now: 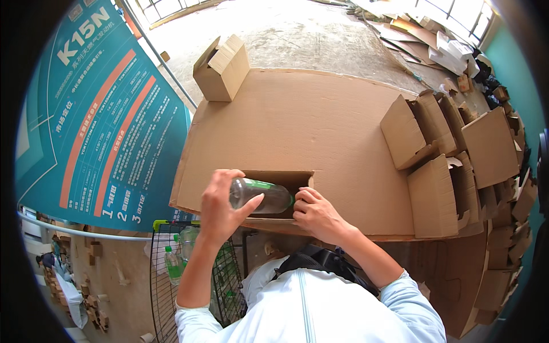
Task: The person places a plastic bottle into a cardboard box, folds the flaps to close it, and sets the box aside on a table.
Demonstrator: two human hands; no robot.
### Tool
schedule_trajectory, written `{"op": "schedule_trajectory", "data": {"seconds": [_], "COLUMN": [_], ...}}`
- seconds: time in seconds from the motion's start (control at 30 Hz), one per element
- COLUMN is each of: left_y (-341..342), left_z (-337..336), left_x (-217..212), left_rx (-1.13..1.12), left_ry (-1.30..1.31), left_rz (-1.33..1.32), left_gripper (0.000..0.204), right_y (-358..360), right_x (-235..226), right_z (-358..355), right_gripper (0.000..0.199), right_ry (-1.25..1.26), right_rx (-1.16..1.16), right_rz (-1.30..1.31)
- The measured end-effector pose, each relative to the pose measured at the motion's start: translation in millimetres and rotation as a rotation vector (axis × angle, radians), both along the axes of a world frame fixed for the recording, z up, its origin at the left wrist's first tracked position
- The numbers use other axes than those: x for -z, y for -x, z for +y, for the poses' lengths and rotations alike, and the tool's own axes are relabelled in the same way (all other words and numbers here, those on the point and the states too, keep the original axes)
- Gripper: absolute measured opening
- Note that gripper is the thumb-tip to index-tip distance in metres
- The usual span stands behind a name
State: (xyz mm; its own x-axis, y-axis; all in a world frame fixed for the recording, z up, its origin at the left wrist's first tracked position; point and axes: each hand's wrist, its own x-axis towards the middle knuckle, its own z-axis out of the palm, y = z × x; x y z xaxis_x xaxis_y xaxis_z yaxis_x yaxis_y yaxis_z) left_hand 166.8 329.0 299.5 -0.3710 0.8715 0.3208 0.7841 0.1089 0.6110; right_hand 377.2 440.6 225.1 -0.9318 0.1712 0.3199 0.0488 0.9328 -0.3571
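Observation:
A clear plastic bottle (266, 196) with a green label lies on its side over the opening of a small cardboard box (277, 174) at the table's near edge. My left hand (220, 200) is wrapped round the bottle's base end, with the thumb on the near side. Its green cap end points right, toward my right hand (314, 211). The fingers of that hand are curled at the box's right end, close beside the cap, and seem to grip the box wall. The bottle covers much of the box's inside.
A large brown cardboard sheet (343, 131) covers the table. One box (223, 71) stands at its far left corner; several open boxes (434, 171) crowd the right. A wire cart (166, 286) with green-capped bottles (173, 266) stands below left. A teal banner (108, 126) rises at left.

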Motion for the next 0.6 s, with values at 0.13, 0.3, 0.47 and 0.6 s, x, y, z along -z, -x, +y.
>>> {"op": "schedule_trajectory", "data": {"seconds": [0.13, 0.3, 0.47, 0.6], "left_y": [-8, -22, -2, 33], "left_z": [32, 44, 55, 42], "left_x": [34, 71, 55, 57], "left_rx": [-0.001, -0.013, 0.068, 0.402], "left_ry": [0.244, 0.454, 0.813, 0.890], "left_rz": [-0.123, 0.155, 0.112, 0.161], "left_gripper": [0.048, 0.050, 0.046, 0.082], "right_y": [-3, 0, -2, 0], "right_x": [8, 21, 24, 24], "right_z": [-1, 3, 5, 2], "right_gripper": [0.008, 0.011, 0.010, 0.010], "right_ry": [0.046, 0.054, 0.042, 0.045], "right_rx": [-0.022, -0.058, -0.075, -0.098], "right_rz": [0.041, 0.093, 0.111, 0.134]}}
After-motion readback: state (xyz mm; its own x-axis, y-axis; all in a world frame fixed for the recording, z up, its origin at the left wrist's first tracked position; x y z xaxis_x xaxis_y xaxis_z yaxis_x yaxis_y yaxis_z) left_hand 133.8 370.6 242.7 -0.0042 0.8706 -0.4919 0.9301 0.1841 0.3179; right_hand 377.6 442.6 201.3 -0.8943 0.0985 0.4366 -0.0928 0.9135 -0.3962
